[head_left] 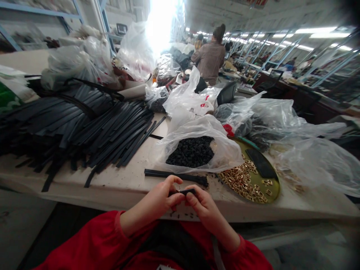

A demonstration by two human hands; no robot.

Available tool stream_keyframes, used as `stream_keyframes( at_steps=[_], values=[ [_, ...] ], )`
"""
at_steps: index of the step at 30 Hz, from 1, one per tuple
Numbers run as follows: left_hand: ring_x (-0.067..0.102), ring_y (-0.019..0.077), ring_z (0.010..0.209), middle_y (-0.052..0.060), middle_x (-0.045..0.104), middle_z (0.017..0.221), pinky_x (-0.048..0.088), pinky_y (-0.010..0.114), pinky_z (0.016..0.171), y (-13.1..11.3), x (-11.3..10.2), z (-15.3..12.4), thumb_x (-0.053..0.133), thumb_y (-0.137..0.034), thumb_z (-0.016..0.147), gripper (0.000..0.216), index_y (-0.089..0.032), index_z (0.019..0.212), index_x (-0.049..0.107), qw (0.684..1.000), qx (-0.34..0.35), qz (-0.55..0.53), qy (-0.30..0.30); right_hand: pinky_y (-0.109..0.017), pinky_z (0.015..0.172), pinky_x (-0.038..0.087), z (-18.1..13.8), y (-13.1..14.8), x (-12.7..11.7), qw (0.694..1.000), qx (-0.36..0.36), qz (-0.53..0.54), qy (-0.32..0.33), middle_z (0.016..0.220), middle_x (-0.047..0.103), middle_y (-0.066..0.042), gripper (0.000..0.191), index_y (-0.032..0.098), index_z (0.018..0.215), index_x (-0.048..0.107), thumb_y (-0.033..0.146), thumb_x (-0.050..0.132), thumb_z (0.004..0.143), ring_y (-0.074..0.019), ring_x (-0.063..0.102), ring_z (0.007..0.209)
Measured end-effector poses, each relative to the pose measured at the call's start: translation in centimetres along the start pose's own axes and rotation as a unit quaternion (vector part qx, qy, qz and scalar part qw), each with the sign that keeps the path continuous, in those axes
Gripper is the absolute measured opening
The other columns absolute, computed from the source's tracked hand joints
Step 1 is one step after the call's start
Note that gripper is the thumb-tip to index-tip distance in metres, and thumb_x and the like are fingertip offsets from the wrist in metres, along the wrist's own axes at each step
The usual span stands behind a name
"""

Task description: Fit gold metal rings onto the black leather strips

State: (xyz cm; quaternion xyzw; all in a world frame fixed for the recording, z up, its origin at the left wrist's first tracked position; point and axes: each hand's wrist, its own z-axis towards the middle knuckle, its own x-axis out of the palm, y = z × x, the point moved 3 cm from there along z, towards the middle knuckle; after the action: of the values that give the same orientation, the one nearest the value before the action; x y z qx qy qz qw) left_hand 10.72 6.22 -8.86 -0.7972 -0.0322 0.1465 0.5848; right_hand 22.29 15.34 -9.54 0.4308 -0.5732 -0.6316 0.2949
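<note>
Factory hall — strip lights (315, 30), blue racks (42, 10), glaring window (160, 22).

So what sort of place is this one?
Probably a factory assembly floor for straps or bags: a heap of black strips, a tray of gold buckles, a bag of black pieces, with left hand and right hand pinching a short strip.

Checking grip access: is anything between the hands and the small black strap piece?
Nothing visible. The left hand and right hand both pinch the strap piece directly, above the table edge; the long black strip lies beyond them, apart.
</note>
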Motion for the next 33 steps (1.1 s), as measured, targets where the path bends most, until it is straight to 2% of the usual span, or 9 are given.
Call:
stream_keyframes(
  at_steps=[2, 3, 5, 8, 16, 20, 27, 30, 33],
  values=[
    [0.049, 0.0105, 0.057, -0.004, 0.055, 0.066, 0.036, 0.02, 0.052, -0.4, -0.3, 0.5, 0.044, -0.028, 0.079, 0.016, -0.018, 0.088, 0.053, 0.997, 0.031, 0.067, -0.011, -0.025, 0.058, 0.041, 2.3, -0.1, -2.8, 0.997, -0.005, -0.08, -0.012, 0.07, 0.059, -0.002, 0.032, 0.019, 0.083, 0.058, 0.042, 0.037, 0.086, -0.0151, 0.054, 0.063],
    [0.049, 0.0109, 0.059, -0.003, 0.054, 0.066, 0.035, 0.021, 0.054, -0.5, -0.4, 0.8, 0.042, -0.028, 0.08, 0.016, -0.018, 0.082, 0.054, 0.995, 0.038, 0.094, -0.019, -0.025, 0.058, 0.041, 3.6, -0.3, -4.5, 0.986, -0.007, -0.151, -0.071, 0.068, 0.059, -0.002, 0.033, 0.018, 0.083, 0.058, 0.042, 0.034, 0.087, -0.0152, 0.054, 0.063],
    [0.048, 0.0115, 0.061, -0.004, 0.052, 0.063, 0.033, 0.021, 0.055, -0.6, -0.6, 1.5, 0.041, -0.03, 0.081, 0.019, -0.017, 0.075, 0.054, 0.992, 0.036, 0.119, -0.031, -0.026, 0.065, 0.041, 6.4, -0.7, -7.3, 0.916, 0.008, -0.371, -0.154, 0.075, 0.061, -0.004, 0.029, 0.017, 0.083, 0.058, 0.036, 0.036, 0.087, -0.0167, 0.056, 0.071],
    [0.047, 0.0111, 0.058, -0.004, 0.049, 0.06, 0.032, 0.021, 0.053, -0.4, -0.7, 2.5, 0.039, -0.032, 0.082, 0.022, -0.017, 0.073, 0.052, 0.993, 0.021, 0.115, -0.031, -0.03, 0.069, 0.041, 9.7, -1.9, -8.7, 0.825, 0.06, -0.548, -0.125, 0.086, 0.062, -0.01, 0.017, 0.016, 0.083, 0.06, 0.027, 0.047, 0.082, -0.0207, 0.058, 0.079],
    [0.045, 0.011, 0.058, -0.004, 0.048, 0.06, 0.032, 0.021, 0.052, -0.1, -0.5, 3.3, 0.039, -0.035, 0.081, 0.023, -0.017, 0.072, 0.051, 0.994, 0.008, 0.107, -0.03, -0.037, 0.07, 0.041, 11.4, -2.8, -7.3, 0.808, 0.095, -0.576, -0.078, 0.09, 0.062, -0.02, 0.011, 0.01, 0.081, 0.061, 0.016, 0.055, 0.074, -0.0296, 0.061, 0.084],
    [0.044, 0.0104, 0.055, -0.004, 0.047, 0.057, 0.031, 0.02, 0.05, -0.2, -0.6, 2.8, 0.039, -0.037, 0.081, 0.026, -0.017, 0.07, 0.052, 0.995, 0.018, 0.091, -0.039, -0.037, 0.073, 0.041, 11.3, -2.4, -7.9, 0.83, 0.09, -0.542, -0.099, 0.088, 0.064, -0.02, 0.011, 0.011, 0.079, 0.062, 0.013, 0.053, 0.073, -0.0288, 0.061, 0.086],
    [0.043, 0.0092, 0.049, -0.006, 0.045, 0.052, 0.031, 0.02, 0.049, -1.1, -1.2, 2.4, 0.037, -0.037, 0.082, 0.028, -0.016, 0.073, 0.053, 0.993, 0.064, 0.037, -0.089, -0.029, 0.068, 0.048, 8.8, -0.8, -8.2, 0.915, 0.016, -0.373, -0.155, 0.084, 0.065, -0.007, 0.029, 0.015, 0.1, 0.057, 0.031, 0.04, 0.083, -0.0173, 0.061, 0.075],
    [0.043, 0.0093, 0.05, -0.005, 0.046, 0.052, 0.031, 0.02, 0.049, -2.0, -1.2, 3.1, 0.037, -0.036, 0.082, 0.028, -0.016, 0.072, 0.054, 0.987, 0.086, 0.042, -0.127, -0.028, 0.065, 0.05, 7.5, -0.5, -6.6, 0.978, 0.022, -0.131, -0.159, 0.084, 0.064, -0.004, 0.031, 0.016, 0.102, 0.056, 0.036, 0.045, 0.081, -0.0138, 0.061, 0.069],
    [0.044, 0.0097, 0.051, -0.005, 0.047, 0.053, 0.031, 0.02, 0.048, -2.5, -1.1, 3.8, 0.036, -0.037, 0.083, 0.029, -0.016, 0.074, 0.055, 0.981, 0.101, 0.059, -0.154, -0.028, 0.065, 0.051, 6.6, -0.4, -4.8, 0.974, 0.057, 0.157, -0.151, 0.082, 0.064, 0.0, 0.032, 0.02, 0.095, 0.06, 0.038, 0.063, 0.069, -0.0109, 0.06, 0.064]
  ],
)
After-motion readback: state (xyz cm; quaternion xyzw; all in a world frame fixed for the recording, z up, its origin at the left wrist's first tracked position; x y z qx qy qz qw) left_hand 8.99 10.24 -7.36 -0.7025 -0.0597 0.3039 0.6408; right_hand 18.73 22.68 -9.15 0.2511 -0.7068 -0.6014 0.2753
